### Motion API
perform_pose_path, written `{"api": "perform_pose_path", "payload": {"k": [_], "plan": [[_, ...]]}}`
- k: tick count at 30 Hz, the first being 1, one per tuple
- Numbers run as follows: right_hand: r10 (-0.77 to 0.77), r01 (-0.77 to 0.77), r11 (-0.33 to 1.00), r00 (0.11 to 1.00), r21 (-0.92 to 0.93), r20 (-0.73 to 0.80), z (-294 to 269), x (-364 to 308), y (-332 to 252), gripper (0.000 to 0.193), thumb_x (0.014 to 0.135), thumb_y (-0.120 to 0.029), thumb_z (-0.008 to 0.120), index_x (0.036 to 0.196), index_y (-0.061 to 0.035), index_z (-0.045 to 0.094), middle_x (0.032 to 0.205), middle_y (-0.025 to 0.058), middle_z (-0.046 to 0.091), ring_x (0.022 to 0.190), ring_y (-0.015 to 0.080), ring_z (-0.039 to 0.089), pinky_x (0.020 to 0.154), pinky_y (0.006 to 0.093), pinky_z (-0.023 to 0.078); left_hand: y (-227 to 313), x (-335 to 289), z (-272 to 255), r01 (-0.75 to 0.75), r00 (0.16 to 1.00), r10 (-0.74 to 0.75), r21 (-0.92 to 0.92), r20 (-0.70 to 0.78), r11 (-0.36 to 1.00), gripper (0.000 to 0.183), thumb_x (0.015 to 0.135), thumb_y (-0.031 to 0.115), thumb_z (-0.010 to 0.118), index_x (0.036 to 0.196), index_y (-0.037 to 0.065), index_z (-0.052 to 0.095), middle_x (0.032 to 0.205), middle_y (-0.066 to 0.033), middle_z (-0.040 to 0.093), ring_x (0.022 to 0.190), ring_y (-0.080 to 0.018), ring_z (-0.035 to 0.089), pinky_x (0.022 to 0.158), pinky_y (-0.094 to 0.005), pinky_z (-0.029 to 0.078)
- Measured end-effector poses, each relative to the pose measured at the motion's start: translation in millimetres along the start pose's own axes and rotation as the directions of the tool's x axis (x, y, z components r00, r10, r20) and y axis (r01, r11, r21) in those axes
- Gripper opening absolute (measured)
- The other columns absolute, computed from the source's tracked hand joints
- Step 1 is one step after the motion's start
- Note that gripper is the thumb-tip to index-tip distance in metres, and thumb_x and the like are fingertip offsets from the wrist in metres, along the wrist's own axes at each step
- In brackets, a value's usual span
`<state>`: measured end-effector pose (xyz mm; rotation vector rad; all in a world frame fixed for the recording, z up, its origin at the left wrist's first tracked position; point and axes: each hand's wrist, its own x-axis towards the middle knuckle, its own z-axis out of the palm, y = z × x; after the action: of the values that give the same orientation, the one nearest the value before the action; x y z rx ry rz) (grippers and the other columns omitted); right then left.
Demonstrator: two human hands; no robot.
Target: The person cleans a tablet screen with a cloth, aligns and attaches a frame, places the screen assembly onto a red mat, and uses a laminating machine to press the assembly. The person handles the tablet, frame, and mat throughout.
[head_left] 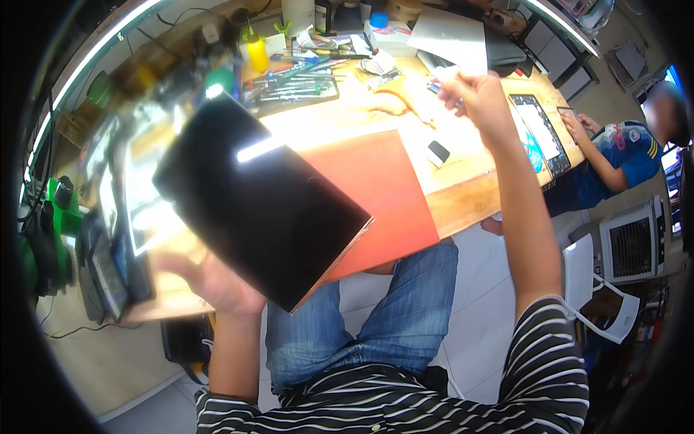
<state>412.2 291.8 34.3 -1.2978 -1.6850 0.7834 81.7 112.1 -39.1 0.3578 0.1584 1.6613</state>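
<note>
A flat black glossy rectangular panel (260, 206) is held up above the wooden table (463, 202).
It is gripped at its lower left edge by the left hand (217, 286), closed on it, tilted so light glances off; its long axis runs upper left to lower right. A small pale piece (446, 74) is pinched in the raised right hand (473, 98).

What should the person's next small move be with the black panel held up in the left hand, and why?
Probably lower the black panel flat onto the red mat. The left hand alone holds it, tilted in the air above the wooden bench, and its picture is blurred. The right hand is raised, pinching something small, so it cannot steady the panel.
</note>
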Motion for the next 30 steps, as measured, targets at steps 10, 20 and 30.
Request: {"api": "perform_pose_path", "payload": {"k": [10,20,30], "plan": [[-0.012,0.187,0.475,0.978,-0.86,0.206,90,204,19,0.031,0.079,-0.029,0.07,0.102,-0.0094,0.076,0.097,0.0132,0.075,0.101,0.0286,0.07,0.092,0.0412,0.05,9,35,4,-0.017,0.998,0.021,0.052,-0.063,0.998,0.088,0.091,0.07,0.049,0.146,0.001,0.04,0.145,-0.0128,0.049,0.132,-0.0297,0.047,0.114,-0.0431,0.035],[0.055,-0.119,0.934,0.98,-0.337,-0.192,84,200,35,0.016,0.08,-0.018,0.07,0.087,-0.0043,0.076,0.078,0.0095,0.074,0.074,0.0185,0.07,0.071,0.0304,0.054,19,47,1,0.018,0.999,-0.018,0.018,-0.026,1.0,0.081,0.096,0.067,0.043,0.143,0.001,0.043,0.144,-0.0138,0.05,0.131,-0.0287,0.049,0.113,-0.0436,0.036],[-0.054,-0.039,0.934,0.967,0.356,0.248,26,-12,7,0.012,0.083,-0.008,0.075,0.087,-0.001,0.065,0.08,0.0005,0.065,0.072,0.0055,0.057,0.068,0.0198,0.043,15,32,10,0.106,0.994,-0.106,-0.024,-0.009,0.994,0.067,0.097,0.055,0.053,0.137,0.001,0.053,0.136,-0.015,0.059,0.123,-0.028,0.057,0.108,-0.0434,0.042]]}}
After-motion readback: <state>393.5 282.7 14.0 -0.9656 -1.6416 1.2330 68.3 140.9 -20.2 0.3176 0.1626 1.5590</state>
